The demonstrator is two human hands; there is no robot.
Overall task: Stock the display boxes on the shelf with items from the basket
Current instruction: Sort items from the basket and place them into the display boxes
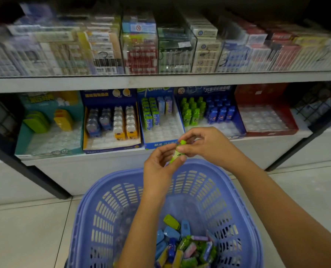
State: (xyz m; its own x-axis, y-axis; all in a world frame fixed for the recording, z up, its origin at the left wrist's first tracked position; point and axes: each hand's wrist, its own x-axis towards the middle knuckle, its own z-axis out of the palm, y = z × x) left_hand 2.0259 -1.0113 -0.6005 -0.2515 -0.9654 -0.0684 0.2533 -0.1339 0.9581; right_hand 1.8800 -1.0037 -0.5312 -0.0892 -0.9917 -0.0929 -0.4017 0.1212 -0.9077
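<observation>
A small green bottle-shaped item [177, 152] is held between both hands above the far rim of the purple basket [95, 192]. My left hand [159, 163] grips its lower part and my right hand [205, 145] pinches its green cap end. The basket bottom holds several small loose items [182, 242], blue, green, yellow and pink. On the lower shelf, a dark blue display box [236, 130] holds matching green bottles [192, 111] and blue bottles [219, 111], just beyond my hands.
Other display boxes sit along the lower shelf: teal [23, 136], blue-yellow [112, 147], blue with green packs [157, 145], and red [267, 131]. The upper shelf [160, 82] carries clear cases of small boxes. Black shelf posts [31, 173] slant at both sides over a tiled floor.
</observation>
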